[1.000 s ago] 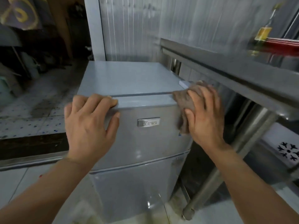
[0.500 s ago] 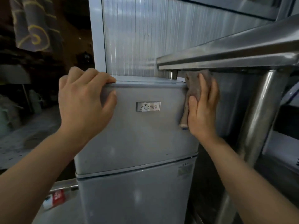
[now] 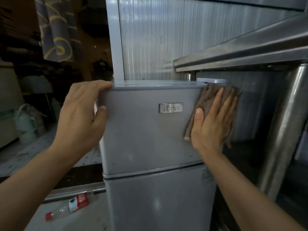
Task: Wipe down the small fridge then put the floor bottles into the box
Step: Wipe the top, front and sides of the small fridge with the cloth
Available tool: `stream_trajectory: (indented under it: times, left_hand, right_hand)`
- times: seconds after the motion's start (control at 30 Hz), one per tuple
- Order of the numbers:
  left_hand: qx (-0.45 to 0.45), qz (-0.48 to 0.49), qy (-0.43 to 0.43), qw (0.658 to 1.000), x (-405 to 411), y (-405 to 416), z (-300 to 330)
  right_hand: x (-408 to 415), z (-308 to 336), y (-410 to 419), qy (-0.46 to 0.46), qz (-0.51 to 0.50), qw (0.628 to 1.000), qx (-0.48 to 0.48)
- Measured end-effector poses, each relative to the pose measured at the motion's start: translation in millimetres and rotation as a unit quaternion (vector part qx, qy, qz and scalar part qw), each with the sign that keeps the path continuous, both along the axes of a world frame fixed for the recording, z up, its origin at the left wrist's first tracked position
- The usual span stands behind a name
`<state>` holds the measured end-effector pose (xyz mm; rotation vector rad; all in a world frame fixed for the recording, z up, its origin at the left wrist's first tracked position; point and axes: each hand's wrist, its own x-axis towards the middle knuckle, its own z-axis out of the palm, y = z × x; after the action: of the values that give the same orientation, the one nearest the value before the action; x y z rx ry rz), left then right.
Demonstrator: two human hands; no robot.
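Corrugated wall behind; our right hand (image 3: 215,124) presses the brown cloth (image 3: 215,97) flat-fingered on the small grey fridge (image 3: 141,130)'s upper-right door corner, unwiped door leftward; our left hand (image 3: 81,117) grips the top-left corner.

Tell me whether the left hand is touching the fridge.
Touching. The head view shows the left hand gripping the fridge's upper left corner, fingers over the top edge, thumb on the door front.
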<state>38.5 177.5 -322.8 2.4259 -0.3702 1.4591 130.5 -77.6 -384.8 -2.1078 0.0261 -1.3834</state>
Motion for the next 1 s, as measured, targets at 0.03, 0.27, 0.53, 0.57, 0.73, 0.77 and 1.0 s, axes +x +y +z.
stream_trajectory:
  times: [0.03,0.27,0.53,0.57,0.73,0.77,1.0]
  left_hand:
    - [-0.003,-0.011,-0.002,1.000,1,3,0]
    - [0.003,-0.076,-0.005,0.997,2,10,2]
    - [-0.001,-0.093,0.049,0.994,0,34,14]
    - [-0.005,-0.101,0.064,0.993,0,36,14]
    - [-0.036,-0.159,0.117,0.980,-1,44,19]
    - [-0.041,-0.171,0.128,0.976,-2,46,22]
    - [-0.066,-0.222,0.160,0.960,-13,67,22]
  right_hand:
    - [-5,-1,19,-0.021,-0.009,1.000,-0.003]
    - [-27,-12,116,-0.093,0.008,0.969,-0.231]
    - [-8,-12,28,-0.081,-0.002,0.986,-0.148]
    - [-8,-12,32,-0.082,-0.004,0.989,-0.122]
    - [-17,-9,83,-0.104,-0.010,0.980,-0.168]
    - [-21,-8,94,-0.111,-0.006,0.972,-0.209]
    - [-28,39,150,-0.194,0.032,0.893,-0.405]
